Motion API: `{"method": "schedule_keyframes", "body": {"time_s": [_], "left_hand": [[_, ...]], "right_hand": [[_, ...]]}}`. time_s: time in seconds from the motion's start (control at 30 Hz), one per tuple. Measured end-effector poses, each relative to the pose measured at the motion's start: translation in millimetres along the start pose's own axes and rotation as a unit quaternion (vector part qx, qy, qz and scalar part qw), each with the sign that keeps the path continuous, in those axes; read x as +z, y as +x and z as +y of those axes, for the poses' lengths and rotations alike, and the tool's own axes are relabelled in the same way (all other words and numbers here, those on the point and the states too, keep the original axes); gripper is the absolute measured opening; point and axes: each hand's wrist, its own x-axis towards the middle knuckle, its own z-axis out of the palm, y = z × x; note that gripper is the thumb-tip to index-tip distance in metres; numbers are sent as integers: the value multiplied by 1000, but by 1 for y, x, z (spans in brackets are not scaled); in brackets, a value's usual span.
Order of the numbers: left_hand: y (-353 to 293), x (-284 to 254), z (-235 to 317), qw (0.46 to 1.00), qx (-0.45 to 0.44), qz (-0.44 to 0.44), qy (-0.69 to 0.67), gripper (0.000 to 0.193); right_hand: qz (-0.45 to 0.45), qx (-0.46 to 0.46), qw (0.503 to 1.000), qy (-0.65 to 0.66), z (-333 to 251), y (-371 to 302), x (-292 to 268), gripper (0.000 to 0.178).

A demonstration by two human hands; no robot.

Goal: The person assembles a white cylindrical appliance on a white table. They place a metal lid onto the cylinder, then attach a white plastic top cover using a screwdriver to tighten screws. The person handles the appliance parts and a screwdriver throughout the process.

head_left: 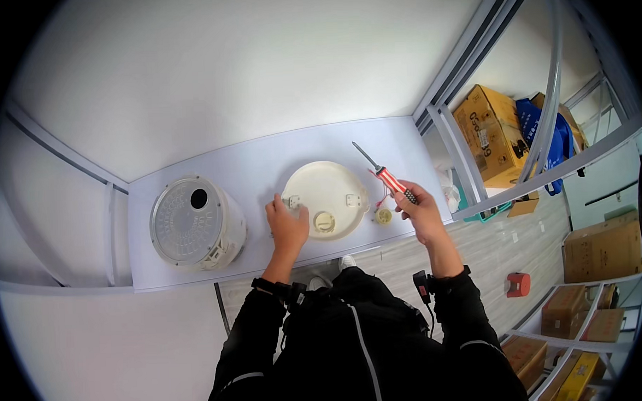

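Note:
A shallow, round cream lid (327, 179) lies on the white table with its inside facing up. Two small white hinge brackets sit on it, along with a round raised cap (324, 222) near its front edge. My left hand (288, 226) grips the lid's left rim, thumb on the inner side and fingers outside. Raised over the table to the right, my right hand (422, 210) is closed around the red-and-white striped handle of a screwdriver (393, 181). Its metal shaft points up and left, apart from the lid. Below it rests a small round yellowish part (384, 216) with thin red wires.
A white drum-shaped appliance (187, 223) with a grey perforated top and a dark hole stands at the left. Metal frame posts (460, 146) border the table's right end. Beyond them are a cardboard box (492, 134), a blue bag (556, 139) and a red stool (518, 285).

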Motion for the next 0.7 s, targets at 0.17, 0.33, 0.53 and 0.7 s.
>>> {"method": "schedule_keyframes", "body": {"time_s": [0.17, 0.33, 0.53, 0.7], "left_hand": [[-15, -13, 17, 987, 100, 70, 106, 71], [-26, -24, 37, 966, 234, 93, 62, 43], [-36, -22, 42, 958, 277, 71, 5, 25], [-44, -36, 21, 942, 320, 99, -34, 19]], "right_hand": [[25, 85, 996, 28, 60, 20, 2, 43], [33, 107, 991, 72, 85, 25, 8, 46], [62, 141, 987, 45, 86, 24, 8, 48], [61, 143, 988, 20, 86, 17, -8, 50]]}}
